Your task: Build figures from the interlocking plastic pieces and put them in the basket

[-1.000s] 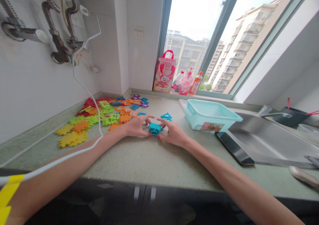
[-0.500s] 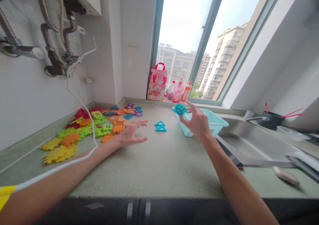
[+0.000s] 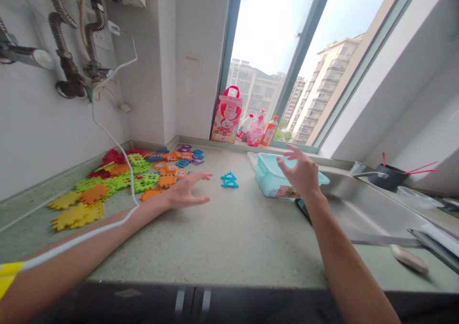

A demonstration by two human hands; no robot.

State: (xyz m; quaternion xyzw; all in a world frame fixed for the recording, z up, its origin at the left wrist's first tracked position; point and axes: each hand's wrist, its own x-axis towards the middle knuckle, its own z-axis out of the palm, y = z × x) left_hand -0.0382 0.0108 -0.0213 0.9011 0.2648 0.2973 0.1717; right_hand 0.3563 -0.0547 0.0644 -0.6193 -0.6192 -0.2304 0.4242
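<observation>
My right hand (image 3: 300,171) hovers over the right side of the pale turquoise plastic basin (image 3: 268,183), fingers spread with nothing in them. The basin's inside is mostly hidden from this angle. On the left, my left hand (image 3: 187,191) rests near the counter, thumb and fingers apart, holding nothing. Between the two hands lie blue toothed plastic building pieces (image 3: 229,180), close together on the counter. Beside my left hand spreads a group of toothed pieces, with orange ones (image 3: 167,180), green ones (image 3: 145,181), yellow ones (image 3: 77,216) and purple ones (image 3: 184,148).
A white cable (image 3: 132,185) hangs from the wall and crosses over my left forearm. The steel sink (image 3: 358,204) lies right of the basin, with a dark pot (image 3: 385,176) behind it. A pink bag (image 3: 226,123) and several bottles (image 3: 256,131) stand on the windowsill.
The blue pieces that my right hand held above the basin's left edge have left the hand. The hand has moved right and opened. My left hand has barely moved.
</observation>
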